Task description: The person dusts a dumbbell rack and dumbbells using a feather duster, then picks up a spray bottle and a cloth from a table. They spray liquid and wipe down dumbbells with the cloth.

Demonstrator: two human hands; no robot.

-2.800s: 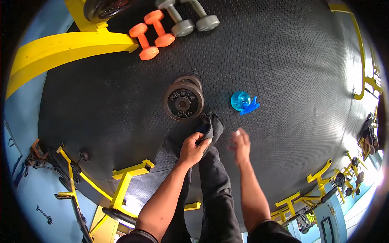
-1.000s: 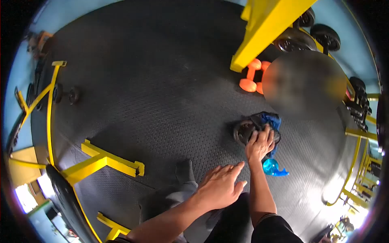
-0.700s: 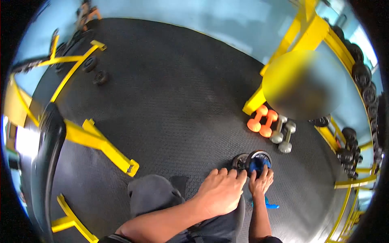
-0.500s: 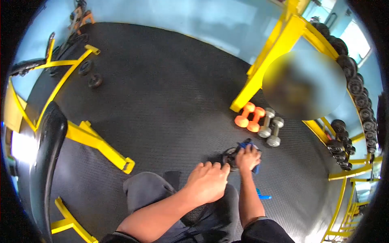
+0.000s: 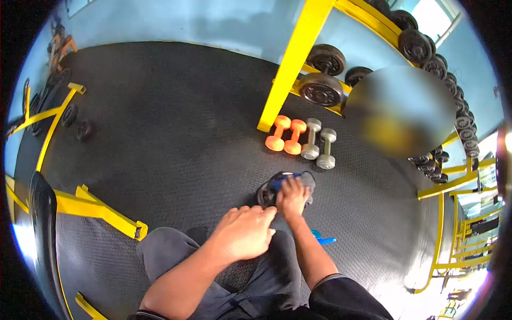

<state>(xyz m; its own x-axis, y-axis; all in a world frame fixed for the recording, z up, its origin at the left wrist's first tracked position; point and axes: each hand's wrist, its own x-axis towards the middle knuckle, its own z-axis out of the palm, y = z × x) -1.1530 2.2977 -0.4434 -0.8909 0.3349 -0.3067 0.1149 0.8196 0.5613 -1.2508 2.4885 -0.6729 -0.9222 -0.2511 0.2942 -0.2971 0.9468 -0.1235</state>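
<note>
On the black floor in front of my knees lies a round black weight point(image 5: 263, 196), partly covered by a bunched blue and grey cloth point(image 5: 308, 182). My right hand point(image 5: 293, 198) presses onto the cloth, fingers bent over it. My left hand point(image 5: 244, 232) is just left of my right wrist, back of the hand up and fingers curled under. Whatever those fingers grip, if anything, is hidden beneath the hand. A small bright blue object point(image 5: 326, 240) rests on the floor right of my right forearm; its kind is unclear.
Orange dumbbells point(image 5: 294, 137) and grey dumbbells point(image 5: 326, 149) stand in a row beyond the cloth. Behind them rises a yellow rack point(image 5: 290, 61) loaded with black dumbbells point(image 5: 321, 89). A yellow-framed bench with a black pad point(image 5: 42, 224) is at left. A blurred patch hides part of the rack.
The view has swung right, so the floor things sit further left. My right hand has shifted slightly on the cloth, which covers more of the black weight. My left hand stays beside it.
</note>
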